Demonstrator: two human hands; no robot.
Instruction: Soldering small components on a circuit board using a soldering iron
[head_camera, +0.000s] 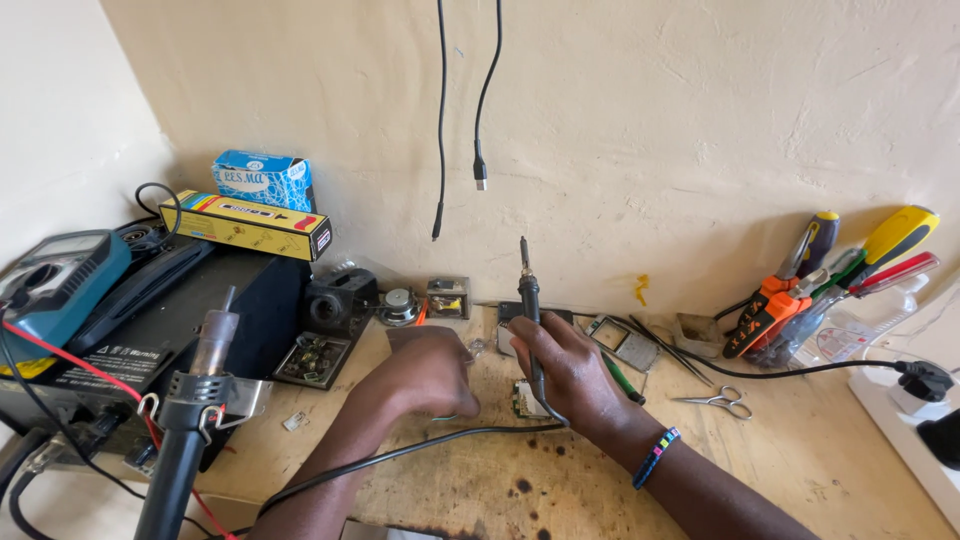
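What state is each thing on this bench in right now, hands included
Right hand: shut on soldering iron, tip up.
Left hand: resting beside small circuit board, grip unclear.
Small circuit board: flat on wooden bench.
Scissors: lying slightly open.
Hot air gun: upright in its holder.
Screwdrivers: leaning on the wall.
Two cables: hanging loose, unplugged.
Multimeter: red lead attached.

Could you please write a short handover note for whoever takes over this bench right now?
Right hand: fingers closed on the soldering iron, tip pointing up, off the work.
Left hand: curled, resting on the wooden bench beside a small green circuit board; what it pinches is hidden.
The board lies between the hands. Scissors lie to the right.
No finished joints can be made out; the soldering appears to remain.
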